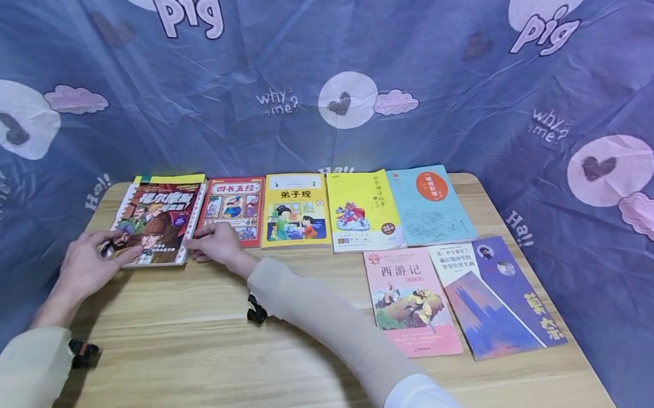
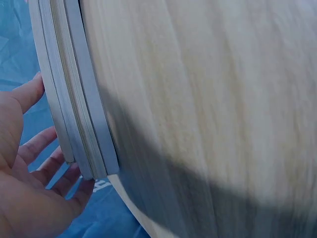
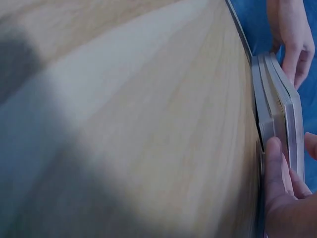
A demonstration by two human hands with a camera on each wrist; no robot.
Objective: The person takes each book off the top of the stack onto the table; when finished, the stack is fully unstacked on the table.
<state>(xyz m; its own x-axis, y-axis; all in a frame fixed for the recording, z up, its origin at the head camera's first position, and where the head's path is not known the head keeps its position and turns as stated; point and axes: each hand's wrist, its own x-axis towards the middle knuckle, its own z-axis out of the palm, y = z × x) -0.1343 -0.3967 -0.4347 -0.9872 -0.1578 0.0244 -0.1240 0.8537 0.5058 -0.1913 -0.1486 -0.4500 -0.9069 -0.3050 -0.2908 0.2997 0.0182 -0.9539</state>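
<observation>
A stack of several books (image 1: 160, 217), a comic-style cover on top, lies at the table's back left. Its page edges show in the left wrist view, as layered books (image 2: 74, 94). My left hand (image 1: 90, 257) touches its left side, thumb over the top cover near the front corner and fingers spread along the edge. At the right front corner is my right hand (image 1: 219, 242); its thumb (image 3: 274, 148) lies straight against the front edge, with the other fingers along the side. Right beside the stack lies a red book (image 1: 231, 211), partly behind my right hand.
In the back row follow a yellow-orange book (image 1: 296, 214), a yellow book (image 1: 362, 208) and a light blue book (image 1: 433, 205). Nearer, at right, lie a pink book (image 1: 410, 304) and a purple-blue book (image 1: 512, 299) overlapping a white one (image 1: 455, 262). A blue cloth (image 1: 277, 60) hangs behind the table.
</observation>
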